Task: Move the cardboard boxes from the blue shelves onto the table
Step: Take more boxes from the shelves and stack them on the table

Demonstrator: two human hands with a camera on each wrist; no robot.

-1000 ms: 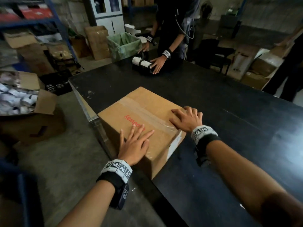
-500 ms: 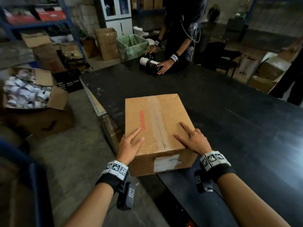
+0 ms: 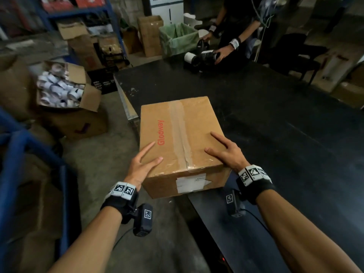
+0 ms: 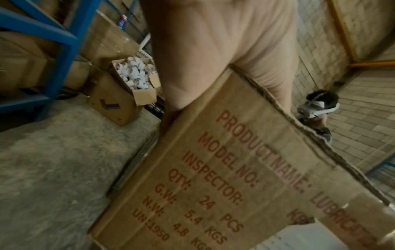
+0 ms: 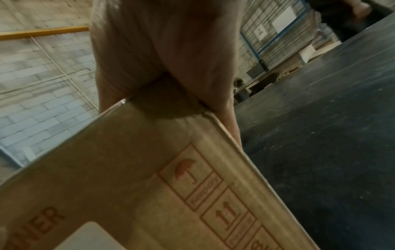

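Observation:
A taped brown cardboard box (image 3: 181,142) printed "Glodway" stands on the black table (image 3: 275,125), at its near left corner; whether its near end overhangs the edge I cannot tell. My left hand (image 3: 143,164) rests on the box's near left edge, index finger and thumb straight on the top. My right hand (image 3: 224,150) lies on the near right edge, fingers spread flat. In the left wrist view the left hand (image 4: 213,50) presses on the box (image 4: 235,177). The right wrist view shows the right hand (image 5: 166,42) lying over the box (image 5: 149,177) edge, fingers reaching down the side.
An open carton of white rolls (image 3: 63,87) sits on the floor to the left, beside a blue shelf frame (image 3: 15,154) and a black crate (image 3: 104,81). Another person (image 3: 236,26) handles a black device (image 3: 204,58) at the table's far end, next to a green-lined bin (image 3: 179,40).
The box has been turned from a diagonal lie to lengthwise along the table. Both hands have slid back to its near corners.

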